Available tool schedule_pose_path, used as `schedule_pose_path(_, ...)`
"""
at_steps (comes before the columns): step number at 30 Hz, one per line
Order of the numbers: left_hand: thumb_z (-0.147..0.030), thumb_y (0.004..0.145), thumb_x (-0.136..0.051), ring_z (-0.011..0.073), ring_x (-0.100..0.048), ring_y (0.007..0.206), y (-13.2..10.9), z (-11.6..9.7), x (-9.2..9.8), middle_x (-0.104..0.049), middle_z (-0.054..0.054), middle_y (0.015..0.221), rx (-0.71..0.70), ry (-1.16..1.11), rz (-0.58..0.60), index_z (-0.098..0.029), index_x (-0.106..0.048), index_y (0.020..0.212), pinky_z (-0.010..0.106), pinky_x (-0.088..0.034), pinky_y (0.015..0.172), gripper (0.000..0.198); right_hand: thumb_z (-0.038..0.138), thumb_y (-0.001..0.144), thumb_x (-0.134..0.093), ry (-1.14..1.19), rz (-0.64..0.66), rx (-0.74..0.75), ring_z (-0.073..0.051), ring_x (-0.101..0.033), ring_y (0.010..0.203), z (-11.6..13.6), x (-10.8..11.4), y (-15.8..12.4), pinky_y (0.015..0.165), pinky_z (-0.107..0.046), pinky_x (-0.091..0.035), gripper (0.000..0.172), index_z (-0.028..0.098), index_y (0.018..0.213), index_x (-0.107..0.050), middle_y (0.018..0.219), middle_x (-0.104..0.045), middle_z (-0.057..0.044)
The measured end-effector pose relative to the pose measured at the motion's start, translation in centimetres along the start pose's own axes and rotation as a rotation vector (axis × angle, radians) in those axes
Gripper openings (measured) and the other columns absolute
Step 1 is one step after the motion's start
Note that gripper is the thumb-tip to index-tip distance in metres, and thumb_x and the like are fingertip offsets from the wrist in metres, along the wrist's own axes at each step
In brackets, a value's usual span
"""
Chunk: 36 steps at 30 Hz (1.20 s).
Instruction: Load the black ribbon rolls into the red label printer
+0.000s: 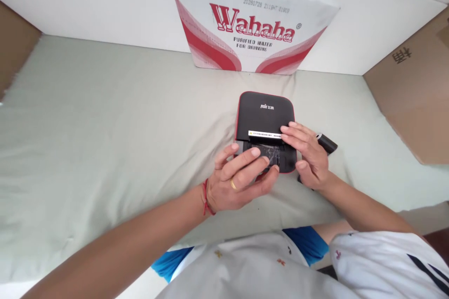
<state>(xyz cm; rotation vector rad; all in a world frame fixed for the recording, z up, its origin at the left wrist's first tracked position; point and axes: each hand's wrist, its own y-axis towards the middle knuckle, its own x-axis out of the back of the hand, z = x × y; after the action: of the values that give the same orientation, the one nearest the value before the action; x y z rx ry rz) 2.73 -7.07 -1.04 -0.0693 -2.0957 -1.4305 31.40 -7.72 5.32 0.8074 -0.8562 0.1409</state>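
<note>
A black case with a red rim lies on the pale green cloth, its lid open toward me. My left hand rests on the case's near edge, fingers stretched across the inner compartment, where a dark shiny part shows. My right hand lies on the case's right side, fingers flat along a white label strip. A black cylindrical object sits just right of my right hand, partly hidden by it.
A white and red "Wahaha" water carton stands behind the case against a white wall. Brown cardboard leans at the right, more at the far left. My white shirt fills the bottom of the view.
</note>
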Motion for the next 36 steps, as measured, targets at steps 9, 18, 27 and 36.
schedule_pose_path(9, -0.022, 0.096, -0.096, 0.0272, -0.075, 0.121, -0.6, 0.1, -0.1, -0.079, -0.003, 0.107, -0.05, 0.026, -0.092, -0.062, -0.083, 0.136, 0.057, -0.05, 0.144, 0.058, 0.06, 0.128, -0.048, -0.07, -0.014, 0.019, -0.038, -0.076, 0.161, 1.4, -0.5, 0.0, 0.146, -0.069, -0.052, 0.072, 0.034, 0.195, -0.047, 0.167, -0.081, -0.013)
schedule_pose_path(18, -0.058, 0.122, -0.051, 0.0358, -0.082, 0.151, 2.0, 4.8, 2.1, -0.09, 0.003, 0.147, 0.252, -0.365, -0.069, -0.044, -0.057, 0.183, 0.069, -0.024, 0.157, 0.062, 0.061, 0.13, -0.048, -0.098, -0.036, 0.012, -0.034, -0.073, 0.164, 2.6, -0.9, 0.1, 0.153, -0.06, -0.046, 0.075, 0.024, 0.194, -0.048, 0.166, -0.081, -0.015)
schedule_pose_path(27, -0.049, 0.123, -0.048, 0.0297, -0.094, 0.122, 2.5, 4.9, 1.4, -0.098, 0.0, 0.119, 0.283, -0.372, -0.165, -0.038, -0.079, 0.153, 0.055, -0.056, 0.127, 0.044, 0.056, 0.13, -0.05, -0.094, -0.054, 0.023, -0.031, -0.072, 0.163, 2.6, -1.2, 0.2, 0.156, -0.053, -0.04, 0.069, 0.019, 0.188, -0.055, 0.163, -0.083, -0.015)
schedule_pose_path(36, -0.033, 0.108, -0.082, 0.031, -0.089, 0.127, 3.2, 5.8, 1.8, -0.095, 0.0, 0.124, 0.297, -0.621, -0.093, -0.039, -0.077, 0.155, 0.056, -0.053, 0.132, 0.048, 0.058, 0.129, -0.054, -0.042, -0.138, 0.144, -0.028, -0.075, 0.159, 2.3, -1.8, -0.4, 0.159, -0.052, -0.036, 0.069, 0.019, 0.186, -0.059, 0.152, -0.087, -0.014)
